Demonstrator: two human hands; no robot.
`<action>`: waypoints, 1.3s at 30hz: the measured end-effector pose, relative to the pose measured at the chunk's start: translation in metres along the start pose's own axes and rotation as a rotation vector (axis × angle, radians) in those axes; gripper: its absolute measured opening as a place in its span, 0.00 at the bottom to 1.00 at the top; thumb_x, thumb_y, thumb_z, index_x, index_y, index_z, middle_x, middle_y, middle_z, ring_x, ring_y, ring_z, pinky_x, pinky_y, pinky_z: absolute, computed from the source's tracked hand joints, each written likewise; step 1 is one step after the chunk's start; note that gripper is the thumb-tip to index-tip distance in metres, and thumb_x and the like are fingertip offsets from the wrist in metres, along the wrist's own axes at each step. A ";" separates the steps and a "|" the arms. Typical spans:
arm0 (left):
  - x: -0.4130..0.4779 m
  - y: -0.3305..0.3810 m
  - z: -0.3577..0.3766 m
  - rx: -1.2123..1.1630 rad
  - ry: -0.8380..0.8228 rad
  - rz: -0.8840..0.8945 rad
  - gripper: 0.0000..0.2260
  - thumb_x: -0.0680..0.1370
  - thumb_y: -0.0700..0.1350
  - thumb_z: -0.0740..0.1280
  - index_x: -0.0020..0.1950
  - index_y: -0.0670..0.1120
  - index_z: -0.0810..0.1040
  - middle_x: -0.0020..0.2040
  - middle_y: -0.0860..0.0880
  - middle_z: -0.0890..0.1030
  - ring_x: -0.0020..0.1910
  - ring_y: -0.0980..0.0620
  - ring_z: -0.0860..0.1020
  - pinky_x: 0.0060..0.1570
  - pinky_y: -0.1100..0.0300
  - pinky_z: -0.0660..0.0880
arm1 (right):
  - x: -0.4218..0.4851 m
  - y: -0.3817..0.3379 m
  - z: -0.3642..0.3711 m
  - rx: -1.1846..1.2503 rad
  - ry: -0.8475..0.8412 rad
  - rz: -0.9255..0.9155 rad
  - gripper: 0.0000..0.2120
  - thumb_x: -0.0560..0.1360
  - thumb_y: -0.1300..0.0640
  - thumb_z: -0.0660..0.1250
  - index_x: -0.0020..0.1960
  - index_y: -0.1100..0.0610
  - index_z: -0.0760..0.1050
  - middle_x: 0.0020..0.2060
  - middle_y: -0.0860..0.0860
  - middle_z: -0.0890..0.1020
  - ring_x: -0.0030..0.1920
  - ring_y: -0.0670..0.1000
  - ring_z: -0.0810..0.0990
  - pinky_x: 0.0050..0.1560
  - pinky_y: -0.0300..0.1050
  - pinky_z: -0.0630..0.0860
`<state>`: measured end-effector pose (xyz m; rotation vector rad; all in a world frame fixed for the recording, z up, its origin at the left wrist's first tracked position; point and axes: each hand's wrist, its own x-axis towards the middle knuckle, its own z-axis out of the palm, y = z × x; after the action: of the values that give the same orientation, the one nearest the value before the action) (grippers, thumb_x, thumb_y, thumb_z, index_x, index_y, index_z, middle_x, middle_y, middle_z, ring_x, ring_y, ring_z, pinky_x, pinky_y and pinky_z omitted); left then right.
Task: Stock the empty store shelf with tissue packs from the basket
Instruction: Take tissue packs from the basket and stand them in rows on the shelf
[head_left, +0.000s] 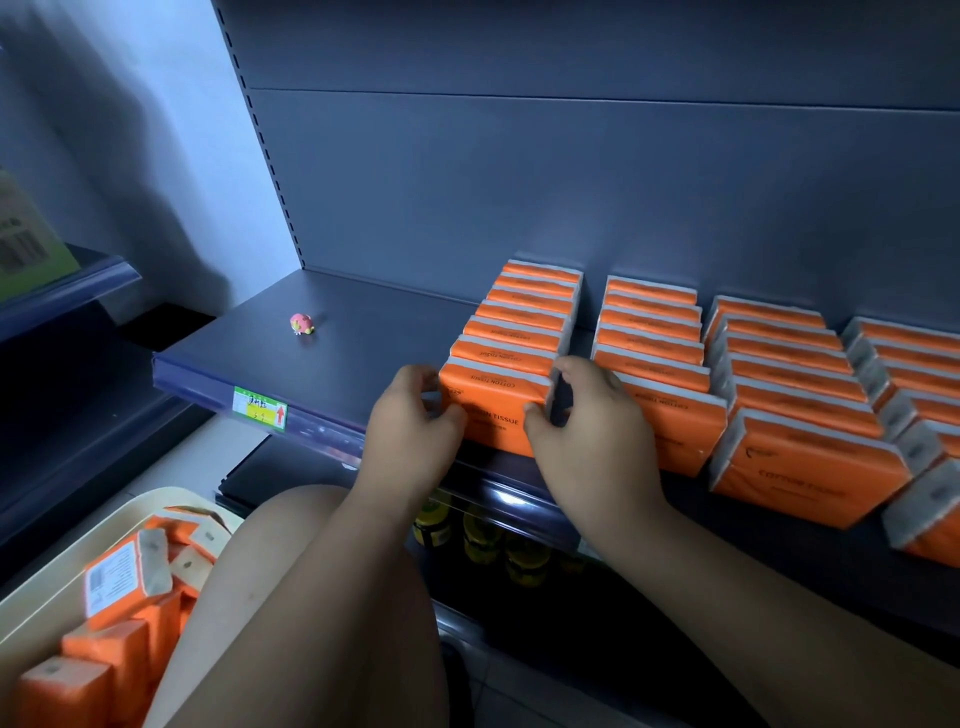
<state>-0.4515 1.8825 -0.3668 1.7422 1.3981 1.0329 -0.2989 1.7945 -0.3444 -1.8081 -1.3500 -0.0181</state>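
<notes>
Since left hand and right hand each grip an end of the front tissue pack at the shelf lip, I judge they're squaring it against its row.

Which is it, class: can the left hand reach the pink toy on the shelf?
Probably yes: only bare shelf lies between the left hand and the pink toy, though it grips the tissue pack.

matt metal shelf, glossy plastic packs
</notes>
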 end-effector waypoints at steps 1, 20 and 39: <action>-0.001 0.000 -0.001 0.018 0.014 0.018 0.15 0.76 0.42 0.69 0.62 0.49 0.76 0.58 0.54 0.81 0.56 0.57 0.80 0.53 0.60 0.76 | -0.001 -0.001 -0.001 -0.011 0.005 0.005 0.18 0.76 0.53 0.74 0.64 0.54 0.77 0.54 0.49 0.81 0.51 0.50 0.80 0.49 0.45 0.79; -0.070 -0.019 -0.121 0.582 0.120 0.238 0.38 0.74 0.65 0.57 0.77 0.43 0.71 0.79 0.44 0.70 0.80 0.39 0.64 0.77 0.43 0.63 | -0.030 -0.109 0.017 -0.024 -0.069 -0.331 0.30 0.78 0.41 0.62 0.75 0.56 0.71 0.73 0.53 0.74 0.77 0.56 0.68 0.76 0.52 0.65; -0.175 -0.180 -0.250 0.755 0.214 -0.443 0.35 0.75 0.64 0.61 0.78 0.47 0.67 0.77 0.48 0.70 0.78 0.43 0.63 0.75 0.48 0.62 | -0.134 -0.209 0.228 -0.193 -0.825 -0.272 0.22 0.79 0.38 0.60 0.61 0.53 0.76 0.58 0.55 0.81 0.59 0.60 0.79 0.56 0.54 0.76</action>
<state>-0.7742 1.7533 -0.4373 1.6899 2.3949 0.4718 -0.6231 1.8442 -0.4240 -1.8464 -2.2244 0.5189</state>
